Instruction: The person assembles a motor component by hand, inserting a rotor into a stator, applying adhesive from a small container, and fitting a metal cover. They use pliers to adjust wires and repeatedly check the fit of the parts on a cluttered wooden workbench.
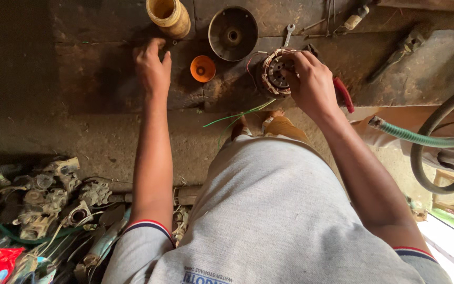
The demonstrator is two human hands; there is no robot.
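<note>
A person in a grey shirt leans over a dark, worn counter [106,73], both bare hands at work. The right hand [313,84] rests on a stator [275,72], a ring of copper windings around a steel core, its fingers [295,66] curled over the stator's right rim and gripping it. Red and green wires [237,117] trail from the stator toward the person's body. Red-handled pliers [344,94] lie just beside that hand, partly under the wrist. The left hand [152,67] lies on the counter well apart from the stator, fingers [156,46] bent loosely together, tips close to the base of a yellow cylinder [168,17]; whether they pinch anything cannot be told. Between the two hands sits an orange cup [203,68], and beyond it a round metal housing [233,32]. A small spanner [289,34] lies beyond the right fingers. A green hose [421,138] runs in from the right, and scrap metal parts [48,194] pile up below the left arm.
</note>
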